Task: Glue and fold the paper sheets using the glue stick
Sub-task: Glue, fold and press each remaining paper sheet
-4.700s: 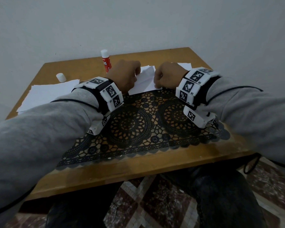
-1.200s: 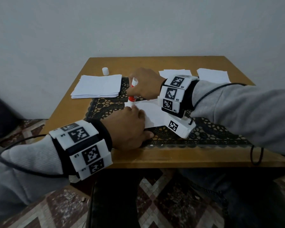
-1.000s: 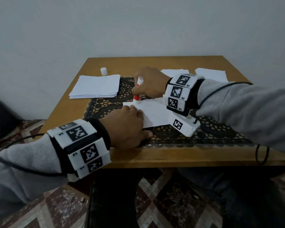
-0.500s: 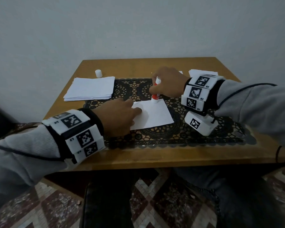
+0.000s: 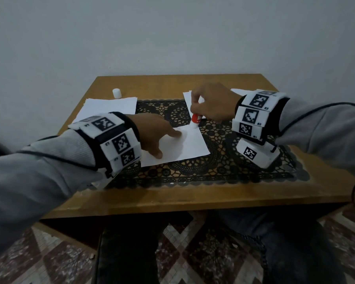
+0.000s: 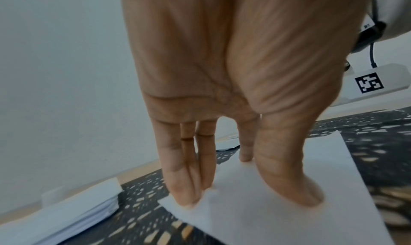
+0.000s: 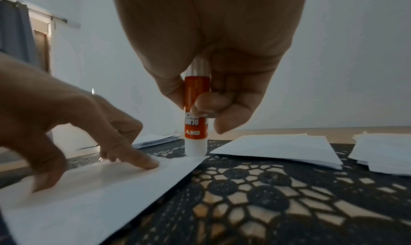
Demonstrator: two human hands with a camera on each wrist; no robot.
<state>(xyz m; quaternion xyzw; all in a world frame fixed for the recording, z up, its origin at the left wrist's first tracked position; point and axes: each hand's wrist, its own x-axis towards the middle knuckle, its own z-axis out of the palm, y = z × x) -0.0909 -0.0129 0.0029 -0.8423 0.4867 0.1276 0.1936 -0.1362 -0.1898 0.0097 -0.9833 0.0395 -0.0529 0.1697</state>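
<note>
A white paper sheet (image 5: pixel 184 144) (image 7: pixel 93 192) (image 6: pixel 278 204) lies on the black lace mat (image 5: pixel 219 160). My left hand (image 5: pixel 154 134) (image 6: pixel 222 108) presses it flat with straight fingers spread on its left part. My right hand (image 5: pixel 211 103) (image 7: pixel 206 55) grips the red and white glue stick (image 5: pixel 196 119) (image 7: pixel 196 118) upright. The stick's white tip touches the sheet's far right corner.
A stack of white sheets (image 5: pixel 109 108) lies at the far left of the wooden table (image 5: pixel 172 197), with the white glue cap (image 5: pixel 116 93) behind it. More paper pieces (image 7: pixel 282 148) lie beyond my right hand. A grey wall stands behind the table.
The glue stick has moved rightwards along the sheet's far edge to its right corner. My left hand has kept pressing the sheet, its fingers now spread straighter.
</note>
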